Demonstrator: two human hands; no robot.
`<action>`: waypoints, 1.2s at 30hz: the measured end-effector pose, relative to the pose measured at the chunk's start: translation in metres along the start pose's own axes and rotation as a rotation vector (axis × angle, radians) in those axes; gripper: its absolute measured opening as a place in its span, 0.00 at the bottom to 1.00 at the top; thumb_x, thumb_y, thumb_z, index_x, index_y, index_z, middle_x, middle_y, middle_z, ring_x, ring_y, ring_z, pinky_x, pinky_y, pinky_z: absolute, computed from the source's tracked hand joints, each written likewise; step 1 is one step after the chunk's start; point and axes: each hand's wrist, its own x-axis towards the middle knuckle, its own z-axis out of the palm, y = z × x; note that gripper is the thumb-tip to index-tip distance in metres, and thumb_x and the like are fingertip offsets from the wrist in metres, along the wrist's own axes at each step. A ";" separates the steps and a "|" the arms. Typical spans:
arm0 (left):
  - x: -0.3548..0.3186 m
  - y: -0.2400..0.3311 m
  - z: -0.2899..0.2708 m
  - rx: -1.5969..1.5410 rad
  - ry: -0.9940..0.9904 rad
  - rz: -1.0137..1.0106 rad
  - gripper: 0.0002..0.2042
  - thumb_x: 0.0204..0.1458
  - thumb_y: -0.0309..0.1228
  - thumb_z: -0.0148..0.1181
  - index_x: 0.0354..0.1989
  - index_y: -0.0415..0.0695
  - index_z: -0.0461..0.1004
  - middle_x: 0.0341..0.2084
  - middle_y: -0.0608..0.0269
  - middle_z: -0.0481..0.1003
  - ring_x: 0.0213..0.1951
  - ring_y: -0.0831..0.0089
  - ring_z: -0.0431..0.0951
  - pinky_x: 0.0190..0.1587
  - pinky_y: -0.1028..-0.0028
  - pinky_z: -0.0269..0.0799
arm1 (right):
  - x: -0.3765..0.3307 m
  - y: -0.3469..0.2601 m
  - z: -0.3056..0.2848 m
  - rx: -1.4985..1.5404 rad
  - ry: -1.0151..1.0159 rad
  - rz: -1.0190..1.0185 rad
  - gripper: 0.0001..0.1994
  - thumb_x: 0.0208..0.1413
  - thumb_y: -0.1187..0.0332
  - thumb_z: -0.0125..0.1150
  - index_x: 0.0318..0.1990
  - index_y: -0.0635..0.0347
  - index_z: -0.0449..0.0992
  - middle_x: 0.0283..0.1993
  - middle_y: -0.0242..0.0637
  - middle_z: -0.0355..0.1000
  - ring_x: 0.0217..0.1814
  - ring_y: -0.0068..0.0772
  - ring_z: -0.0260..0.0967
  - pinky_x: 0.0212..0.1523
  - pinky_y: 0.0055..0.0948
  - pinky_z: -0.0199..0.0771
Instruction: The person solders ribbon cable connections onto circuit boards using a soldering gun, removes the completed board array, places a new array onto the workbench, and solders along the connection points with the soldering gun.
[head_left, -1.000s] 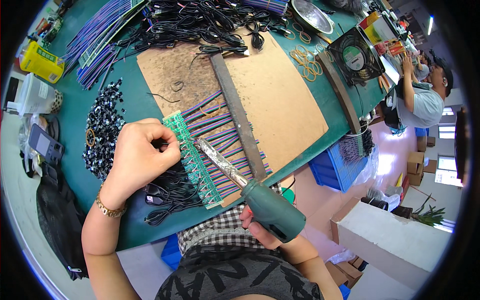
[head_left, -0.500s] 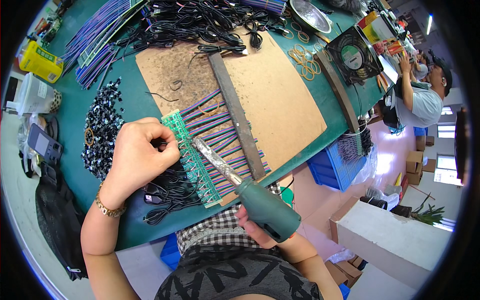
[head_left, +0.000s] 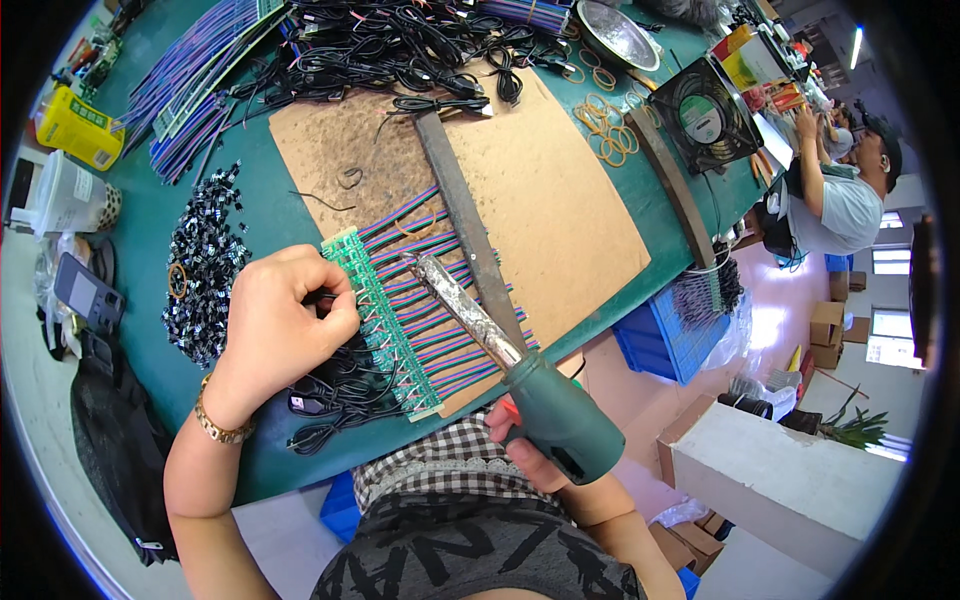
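Note:
My right hand (head_left: 530,455) is wrapped round the green handle of a soldering iron (head_left: 565,410). The iron's metal barrel slants up and left, its tip just above striped wires (head_left: 425,345). Beside the tip lies a green circuit board strip (head_left: 380,325), with the wires leading off its right side. At the board's left edge, my left hand (head_left: 285,315) is closed in a pinch. A bit of black cable shows inside its curled fingers; the cable's end is hidden. More black cables (head_left: 345,395) lie below this hand. A dark metal bar (head_left: 465,220) rests across the wires.
Brown cardboard (head_left: 560,190) covers part of the green table. Small black parts (head_left: 205,270) are heaped at left, black cables (head_left: 400,50) at the back. A fan (head_left: 705,115), rubber bands (head_left: 610,135) and another bar (head_left: 670,185) stand right. A co-worker (head_left: 845,200) sits beyond.
My right hand has drawn the soldering iron right, and its tip has lifted away from the board's edge to over the wires. My left hand stays nearly still, still pinching.

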 end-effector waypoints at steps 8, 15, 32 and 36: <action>-0.008 0.005 0.013 0.152 0.155 0.146 0.06 0.37 0.19 0.60 0.19 0.40 0.68 0.17 0.63 0.66 0.14 0.77 0.65 0.17 0.78 0.60 | -0.001 -0.005 0.004 0.130 -0.025 0.102 0.20 0.53 0.75 0.61 0.55 0.64 0.68 0.39 0.38 0.73 0.37 0.25 0.71 0.38 0.23 0.73; -0.009 0.007 0.017 0.223 0.211 0.140 0.07 0.37 0.19 0.60 0.20 0.41 0.67 0.17 0.62 0.65 0.15 0.75 0.66 0.18 0.76 0.62 | 0.005 0.005 0.003 -0.129 -0.022 0.007 0.19 0.44 0.75 0.63 0.48 0.65 0.73 0.38 0.39 0.74 0.33 0.31 0.73 0.34 0.24 0.74; 0.001 0.006 0.007 0.017 0.058 -0.071 0.05 0.36 0.21 0.60 0.16 0.39 0.69 0.16 0.62 0.68 0.16 0.75 0.70 0.20 0.76 0.65 | 0.019 0.005 0.002 -0.489 -0.077 -0.281 0.16 0.38 0.68 0.65 0.39 0.60 0.78 0.38 0.39 0.75 0.27 0.34 0.73 0.25 0.27 0.71; 0.002 0.007 0.006 0.018 0.051 -0.080 0.05 0.36 0.21 0.60 0.16 0.39 0.69 0.15 0.62 0.68 0.15 0.75 0.70 0.20 0.76 0.65 | 0.010 0.005 0.008 -0.170 -0.002 0.048 0.17 0.39 0.68 0.65 0.41 0.62 0.77 0.38 0.37 0.76 0.30 0.33 0.75 0.29 0.26 0.74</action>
